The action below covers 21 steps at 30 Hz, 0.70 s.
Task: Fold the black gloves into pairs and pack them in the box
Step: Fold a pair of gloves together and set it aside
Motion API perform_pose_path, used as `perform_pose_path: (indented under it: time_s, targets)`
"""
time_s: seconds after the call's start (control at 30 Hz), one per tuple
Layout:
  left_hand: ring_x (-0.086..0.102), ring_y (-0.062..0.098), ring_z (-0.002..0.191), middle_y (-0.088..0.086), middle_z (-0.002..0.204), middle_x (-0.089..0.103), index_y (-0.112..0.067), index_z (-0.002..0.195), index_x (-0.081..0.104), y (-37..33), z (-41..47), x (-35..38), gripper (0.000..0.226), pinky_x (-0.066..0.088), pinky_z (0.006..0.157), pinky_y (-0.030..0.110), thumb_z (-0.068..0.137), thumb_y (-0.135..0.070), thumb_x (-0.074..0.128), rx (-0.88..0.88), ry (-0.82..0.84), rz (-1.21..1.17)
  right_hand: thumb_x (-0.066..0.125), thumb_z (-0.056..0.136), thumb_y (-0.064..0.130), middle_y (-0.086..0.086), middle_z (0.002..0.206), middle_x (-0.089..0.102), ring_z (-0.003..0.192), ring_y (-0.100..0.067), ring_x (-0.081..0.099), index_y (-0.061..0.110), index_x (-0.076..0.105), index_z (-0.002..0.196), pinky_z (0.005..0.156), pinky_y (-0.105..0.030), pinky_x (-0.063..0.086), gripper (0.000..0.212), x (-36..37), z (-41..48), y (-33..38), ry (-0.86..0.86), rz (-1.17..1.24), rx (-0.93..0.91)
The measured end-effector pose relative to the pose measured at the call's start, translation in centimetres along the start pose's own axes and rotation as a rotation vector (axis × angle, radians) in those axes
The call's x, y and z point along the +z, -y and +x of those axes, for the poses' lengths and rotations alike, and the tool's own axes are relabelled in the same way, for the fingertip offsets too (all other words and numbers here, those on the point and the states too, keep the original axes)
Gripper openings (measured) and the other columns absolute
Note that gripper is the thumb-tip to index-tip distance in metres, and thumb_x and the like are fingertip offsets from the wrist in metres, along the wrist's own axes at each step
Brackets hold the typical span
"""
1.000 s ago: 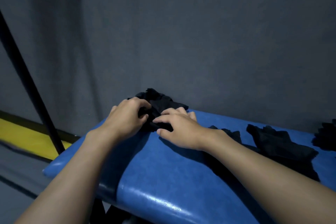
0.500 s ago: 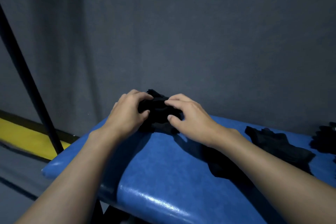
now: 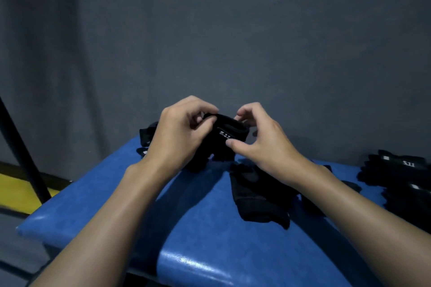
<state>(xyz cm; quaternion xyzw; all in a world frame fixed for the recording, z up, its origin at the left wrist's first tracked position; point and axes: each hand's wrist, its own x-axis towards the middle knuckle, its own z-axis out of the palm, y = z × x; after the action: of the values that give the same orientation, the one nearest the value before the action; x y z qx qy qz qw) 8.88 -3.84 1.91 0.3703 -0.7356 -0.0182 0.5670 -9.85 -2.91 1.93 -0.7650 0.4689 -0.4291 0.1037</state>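
Both hands, the left hand (image 3: 184, 133) and right hand (image 3: 258, 140), pinch a bundled pair of black gloves (image 3: 229, 134) between them above the table (image 3: 210, 228), seemingly to tuck its cuff closed.

**Hands, two:** left hand (image 3: 179, 133) and right hand (image 3: 261, 144), each with one bare forearm.

**Bench (image 3: 210, 251), one:** blue and padded.

**Black glove lots, four:**
- One bundle (image 3: 233, 129) is held between the two hands.
- One heap (image 3: 145, 135) lies behind the left hand.
- One flat lot (image 3: 256, 196) lies mid-bench, partly under the right forearm.
- One pile (image 3: 396, 177) lies at the right edge.

How many single gloves make up each lot cannot be told.

**White "5.11" prints, two legible:** a bundle print (image 3: 225, 134) and a pile print (image 3: 408, 163).

**Pole (image 3: 21, 151), one:** black and slanted, at far left.

**Yellow strip (image 3: 16, 193), one:** low at left.

**Grey wall (image 3: 233, 42), one.**
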Motion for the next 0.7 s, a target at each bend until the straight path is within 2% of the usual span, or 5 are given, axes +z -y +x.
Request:
perform_pose_path:
  time_s: [0.17, 0.3, 0.47, 0.6, 0.7]
  targets:
    - [0.057, 0.004, 0.078, -0.015, 0.086, 0.062, -0.020, 0.104, 0.073, -1.8, -0.4, 1.7, 0.021, 0.041, 0.073, 0.013, 0.084, -0.015, 0.077, -0.070, 0.046, -0.107, 0.070, 0.085, 0.011, 0.008, 0.076, 0.068, 0.072, -0.004, 0.062, 0.022, 0.070, 0.088, 0.069, -0.022, 0.048, 0.011, -1.8, -1.2, -0.6, -0.050, 0.114, 0.036]
    - [0.059, -0.003, 0.103, -0.018, 0.107, 0.067, -0.024, 0.123, 0.066, -2.2, -0.6, 2.6, 0.044, 0.047, 0.087, 0.022, 0.082, -0.025, 0.080, -0.186, 0.186, -0.120, 0.069, 0.087, 0.008, -0.006, 0.082, 0.071, 0.074, -0.009, 0.063, 0.017, 0.071, 0.088, 0.071, -0.030, 0.052, 0.008, -3.8, -2.4, -1.2, -0.141, 0.274, 0.107]
    - [0.059, -0.009, 0.094, -0.027, 0.111, 0.061, -0.024, 0.125, 0.066, -3.0, -0.7, 3.6, 0.038, 0.049, 0.085, 0.020, 0.088, -0.029, 0.073, -0.311, 0.257, -0.145, 0.068, 0.089, 0.006, -0.002, 0.081, 0.072, 0.075, -0.009, 0.065, 0.012, 0.071, 0.090, 0.070, -0.026, 0.053, 0.007, -5.8, -4.2, -1.9, -0.218, 0.424, 0.176]
    - [0.069, 0.003, 0.101, -0.004, 0.112, 0.072, -0.018, 0.132, 0.059, -3.5, -0.8, 4.7, 0.043, 0.054, 0.083, 0.015, 0.091, -0.024, 0.070, -0.488, 0.328, -0.413, 0.069, 0.088, 0.005, 0.002, 0.080, 0.072, 0.075, -0.008, 0.065, 0.013, 0.070, 0.091, 0.070, -0.024, 0.053, 0.008, -6.7, -5.4, -2.4, -0.232, 0.466, 0.212]
    - [0.074, 0.021, 0.091, 0.012, 0.093, 0.075, -0.017, 0.125, 0.059, -4.2, -0.9, 5.5, 0.035, 0.059, 0.081, 0.029, 0.091, -0.013, 0.070, -0.500, 0.330, -0.530, 0.069, 0.088, 0.004, 0.003, 0.081, 0.072, 0.076, -0.007, 0.066, 0.012, 0.070, 0.092, 0.070, -0.022, 0.052, 0.010, -7.0, -6.2, -2.9, -0.212, 0.492, 0.230]
